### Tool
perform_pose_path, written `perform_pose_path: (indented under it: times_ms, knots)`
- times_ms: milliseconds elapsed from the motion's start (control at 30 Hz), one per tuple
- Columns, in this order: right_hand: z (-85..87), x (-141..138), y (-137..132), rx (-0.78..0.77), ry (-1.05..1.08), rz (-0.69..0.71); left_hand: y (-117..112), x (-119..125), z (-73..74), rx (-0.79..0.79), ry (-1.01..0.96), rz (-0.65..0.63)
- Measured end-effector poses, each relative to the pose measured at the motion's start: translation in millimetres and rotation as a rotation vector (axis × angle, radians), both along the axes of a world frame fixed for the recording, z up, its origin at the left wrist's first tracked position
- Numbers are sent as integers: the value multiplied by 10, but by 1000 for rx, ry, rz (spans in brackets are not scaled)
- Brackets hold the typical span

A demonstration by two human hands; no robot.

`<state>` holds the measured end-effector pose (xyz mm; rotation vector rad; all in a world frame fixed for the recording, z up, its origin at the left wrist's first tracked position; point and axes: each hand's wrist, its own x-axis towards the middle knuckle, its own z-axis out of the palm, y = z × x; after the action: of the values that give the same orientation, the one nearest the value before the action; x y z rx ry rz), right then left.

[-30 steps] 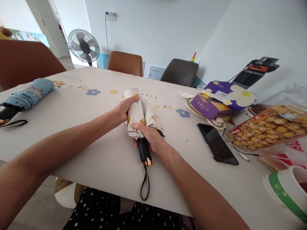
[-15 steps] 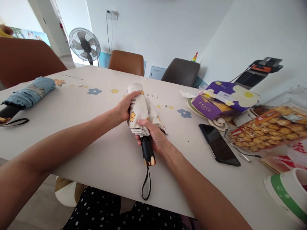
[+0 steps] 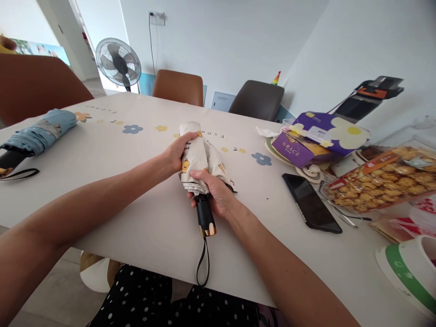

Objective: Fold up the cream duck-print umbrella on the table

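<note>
- I count two folded umbrellas: the cream umbrella (image 3: pixel 196 156) with small orange cartoon prints in front of me, and a blue umbrella (image 3: pixel 37 136) lying well apart at the table's left edge
- One black phone (image 3: pixel 311 203) lies flat to my right; one purple box (image 3: pixel 318 138) sits beyond it, and one clear tub of biscuits (image 3: pixel 378 181) is beside that
- Three chairs stand around the table (image 3: pixel 119 190), and one fan (image 3: pixel 118 62) is behind it
- The blue umbrella's handle end is cut off by the frame; the green-and-white bowl (image 3: pixel 408 272) at lower right is only partly in view
- The cream umbrella's ribs and part of its black handle (image 3: pixel 205 218) are hidden under my fingers; its strap loop hangs over the table's near edge
- My left hand (image 3: pixel 179 152) is wrapped around the upper canopy, thumb on top, forearm stretched across the table
- My right hand (image 3: pixel 214 193) is clasped around the lower canopy hem where it meets the handle, wrist resting on the table
- The cream umbrella lies at the table's middle, tip pointing away from me
</note>
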<state>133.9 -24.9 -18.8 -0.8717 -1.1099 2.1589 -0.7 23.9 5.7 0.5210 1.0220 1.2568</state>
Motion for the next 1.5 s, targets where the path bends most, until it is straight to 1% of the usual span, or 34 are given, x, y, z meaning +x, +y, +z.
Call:
perform_pose_path:
  times_ms: [167,300,533,700,867,1100,1500]
  knots:
    - [6,8,13,-10,3,-16,7,-15,-6,17,-1,-45]
    - [28,14,17,-7,49,-46,10,-4,-17,29,-32,-98]
    - [36,9,7,2,28,-50,17,1,-45,21,-68,-163]
    - [27,14,5,16,27,-31,16,-5,-52,19,-38,-171]
    - [41,11,-4,4,5,-54,10,-1,-58,5,-33,-165]
    - [31,7,4,7,12,-47,7,2,-49,21,-19,-177]
    - [9,10,11,18,22,-38,-6,9,-34,15,-39,-178]
